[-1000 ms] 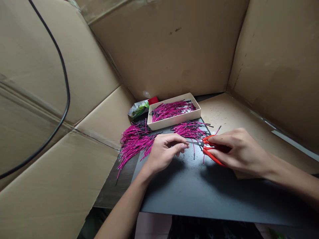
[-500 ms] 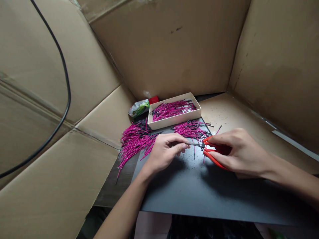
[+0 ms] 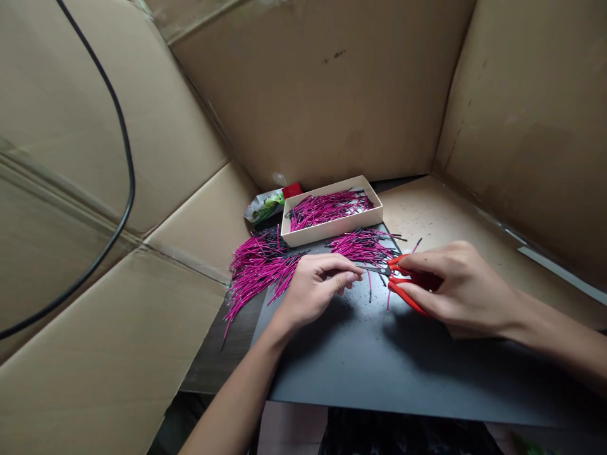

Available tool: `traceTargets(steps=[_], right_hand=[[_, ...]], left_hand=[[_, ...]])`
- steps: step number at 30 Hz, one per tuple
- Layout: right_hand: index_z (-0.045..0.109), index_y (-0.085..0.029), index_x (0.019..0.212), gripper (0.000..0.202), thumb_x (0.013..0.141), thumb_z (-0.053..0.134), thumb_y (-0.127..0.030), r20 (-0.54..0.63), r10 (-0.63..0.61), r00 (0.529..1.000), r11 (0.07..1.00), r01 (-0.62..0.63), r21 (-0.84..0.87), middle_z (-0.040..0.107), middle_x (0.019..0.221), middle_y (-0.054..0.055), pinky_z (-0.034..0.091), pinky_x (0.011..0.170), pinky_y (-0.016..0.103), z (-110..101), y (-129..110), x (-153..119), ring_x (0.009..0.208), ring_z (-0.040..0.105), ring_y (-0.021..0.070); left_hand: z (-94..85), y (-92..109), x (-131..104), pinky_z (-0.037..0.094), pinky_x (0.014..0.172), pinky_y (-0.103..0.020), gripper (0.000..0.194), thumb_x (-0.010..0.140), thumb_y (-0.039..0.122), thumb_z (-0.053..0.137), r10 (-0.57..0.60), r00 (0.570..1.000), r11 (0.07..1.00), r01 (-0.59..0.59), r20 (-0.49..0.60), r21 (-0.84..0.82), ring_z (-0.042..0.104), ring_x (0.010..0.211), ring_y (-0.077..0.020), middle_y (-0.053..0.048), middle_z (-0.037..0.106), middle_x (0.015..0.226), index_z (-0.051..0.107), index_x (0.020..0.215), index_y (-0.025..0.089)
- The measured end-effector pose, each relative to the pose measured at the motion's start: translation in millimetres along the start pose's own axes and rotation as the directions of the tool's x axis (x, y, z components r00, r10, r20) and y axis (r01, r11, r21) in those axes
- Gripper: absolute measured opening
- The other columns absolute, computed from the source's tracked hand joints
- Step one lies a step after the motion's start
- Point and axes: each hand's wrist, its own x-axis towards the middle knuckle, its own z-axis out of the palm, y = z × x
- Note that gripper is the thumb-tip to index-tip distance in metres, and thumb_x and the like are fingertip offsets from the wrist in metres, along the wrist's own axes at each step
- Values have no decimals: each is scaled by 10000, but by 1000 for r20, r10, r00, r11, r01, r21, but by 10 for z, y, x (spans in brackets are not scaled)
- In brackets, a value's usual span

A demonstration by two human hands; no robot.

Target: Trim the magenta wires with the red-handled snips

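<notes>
Pointing left above the desk (image 3: 341, 379), red-handled scissors (image 3: 387, 271) run between the hands: handles gripped in the right hand (image 3: 459, 287), tips beside the pinched-together left hand (image 3: 315, 287), any piece there too small to discern.

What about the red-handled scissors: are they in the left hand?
No, the right hand grips the scissors by the handles; the left hand is near the blade tips.
</notes>
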Motion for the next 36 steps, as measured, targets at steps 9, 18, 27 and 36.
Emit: traceTargets(steps=[9,18,27,36], right_hand=[[716,-188,898,209,849,546,-297,102,-1,995,1000,-1,16,590,538,-3,286,478,273,-20,-8,-3,438,438,94],[721,-162,879,252,867,512,-301,81,-18,997,999,20,-31,620,568,27,309,486,280,-26,18,2,459,490,108],[734,-177,898,228,838,556,-307,82,18,996,1000,-18,4,601,539,5,298,473,272,-1,-2,-2,441,454,96],[730,-159,899,244,853,530,-293,60,3,998,1000,-3,2,613,553,15,314,482,267,-14,16,0,450,482,96]], left_hand=[[5,-32,3,496,628,-253,147,851,222,617,36,999,998,-37,29,50,610,676,-140,-79,702,800,733,856,132],[-4,-17,10,482,609,-240,145,867,172,586,20,999,1000,-21,39,22,588,647,-119,-76,696,836,722,856,124],[-12,-16,6,486,686,-272,147,866,174,590,43,997,997,-47,56,64,611,733,-147,-80,702,843,728,893,134],[-14,-7,5,472,653,-261,155,879,150,566,47,996,997,-51,72,60,586,686,-129,-68,687,827,719,870,128]])
